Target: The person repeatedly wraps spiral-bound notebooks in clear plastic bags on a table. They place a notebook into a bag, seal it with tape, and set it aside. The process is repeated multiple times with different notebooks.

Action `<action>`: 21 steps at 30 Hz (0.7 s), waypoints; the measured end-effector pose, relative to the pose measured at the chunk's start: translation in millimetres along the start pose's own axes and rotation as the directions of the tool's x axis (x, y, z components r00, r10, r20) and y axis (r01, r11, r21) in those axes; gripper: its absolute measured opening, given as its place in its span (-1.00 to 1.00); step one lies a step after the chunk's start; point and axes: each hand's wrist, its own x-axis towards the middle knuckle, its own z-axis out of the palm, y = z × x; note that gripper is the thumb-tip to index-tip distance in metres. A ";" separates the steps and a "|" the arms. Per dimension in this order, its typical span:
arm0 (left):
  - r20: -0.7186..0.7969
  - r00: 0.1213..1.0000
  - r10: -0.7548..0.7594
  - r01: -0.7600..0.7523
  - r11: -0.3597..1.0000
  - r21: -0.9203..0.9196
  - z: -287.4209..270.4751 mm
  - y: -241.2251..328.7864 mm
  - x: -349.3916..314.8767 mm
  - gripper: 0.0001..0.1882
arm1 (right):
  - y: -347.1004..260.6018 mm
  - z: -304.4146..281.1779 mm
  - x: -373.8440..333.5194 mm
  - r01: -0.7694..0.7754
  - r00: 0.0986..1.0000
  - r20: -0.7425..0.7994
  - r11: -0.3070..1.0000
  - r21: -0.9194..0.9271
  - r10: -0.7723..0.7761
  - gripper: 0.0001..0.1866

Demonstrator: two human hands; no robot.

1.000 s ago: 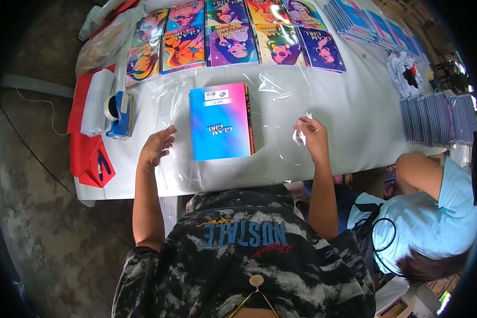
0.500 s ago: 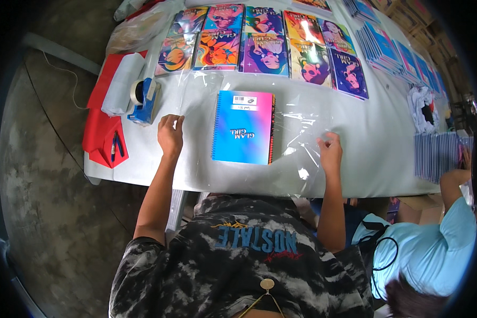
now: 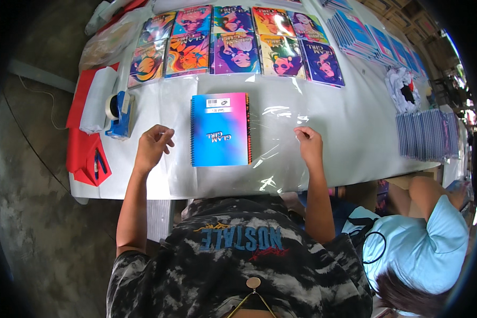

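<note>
A spiral-bound notebook point(image 3: 220, 146) with a blue-to-pink cover lies in front of me, its binding toward the left. Under it spreads a clear plastic sheet point(image 3: 273, 151), shiny and creased on the right side. My left hand point(image 3: 155, 146) hovers just left of the notebook with its fingers bent and apart, and nothing shows in them. On the other side, my right hand point(image 3: 309, 144) has thumb and forefinger pinched at the sheet's right edge. The film is so transparent that its left edge is hard to make out.
Notebooks with colourful covers point(image 3: 236, 53) lie in two rows at the back. A blue tape dispenser point(image 3: 121, 115) and red folder with pens point(image 3: 93, 159) are left. Stacked notebooks point(image 3: 426, 135) and crumpled cloth point(image 3: 403, 90) are right, near a co-worker in light blue point(image 3: 418, 238).
The whole view has shifted, so the table's things appear farther left. My left hand has come nearer the notebook and its fingers have loosened. My right hand keeps its pinch.
</note>
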 end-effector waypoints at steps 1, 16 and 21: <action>0.017 1.000 -0.003 0.003 1.000 0.007 -1.3 2.2 1.2 -0.79 | -2.3 -2.8 -0.2 -0.058 0.998 -0.009 0.986 0.159 0.061 -0.80; 0.087 0.994 0.060 -0.062 0.998 0.015 7.0 -0.5 9.2 -0.76 | 14.2 35.9 -47.1 0.156 0.889 -0.365 0.933 -0.325 -0.277 -0.80; 0.086 0.995 0.052 -0.053 0.999 0.008 8.6 2.2 10.1 -0.73 | -5.9 26.6 -43.7 0.067 0.886 -0.460 0.966 0.248 0.057 -0.55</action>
